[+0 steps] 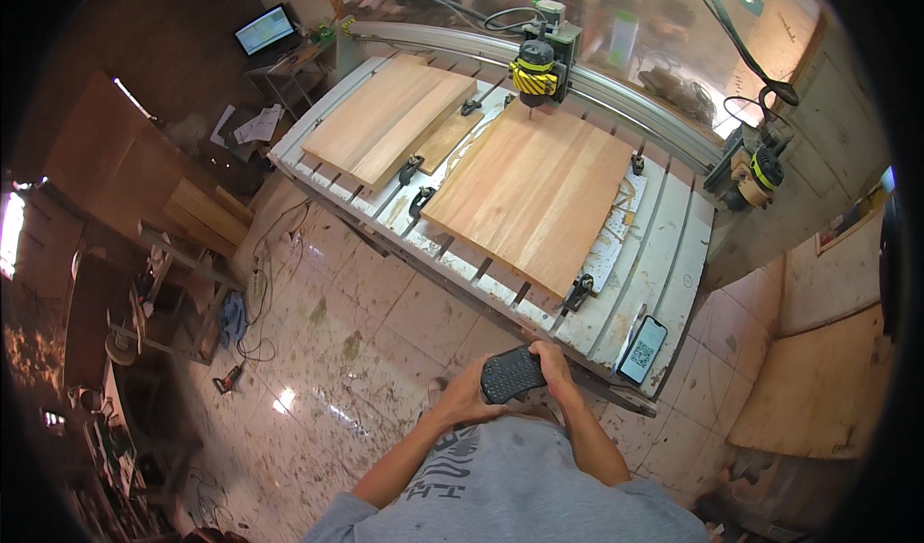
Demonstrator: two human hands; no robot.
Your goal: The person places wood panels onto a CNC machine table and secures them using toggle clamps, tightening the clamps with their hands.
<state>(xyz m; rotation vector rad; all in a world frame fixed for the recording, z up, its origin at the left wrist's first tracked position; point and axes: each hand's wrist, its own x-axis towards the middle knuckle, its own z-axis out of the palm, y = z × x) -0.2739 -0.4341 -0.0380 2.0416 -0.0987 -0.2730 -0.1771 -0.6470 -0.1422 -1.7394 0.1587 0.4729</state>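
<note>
Between both hands, in front of my chest, is a small black handheld keyboard (512, 375). My left hand (464, 395) is closed round its left side, and my right hand (551, 362) grips its right end with the thumb on top. Beyond them a CNC router bed (626, 302) carries a wide light-wood panel (539, 192), held at its edges by black clamps (578, 294). Over the panel's far edge stands the router spindle (535, 69), black with yellow stripes, its bit pointing down. I cannot tell whether the bit touches the wood.
A second wood panel (390, 119) lies on the bed's left part. A phone (643, 349) rests at the near right corner. Another spindle head (756, 177) hangs at the right. A lit monitor (264, 30) stands at the back left. A power tool (229, 379) and cables lie on the dusty floor.
</note>
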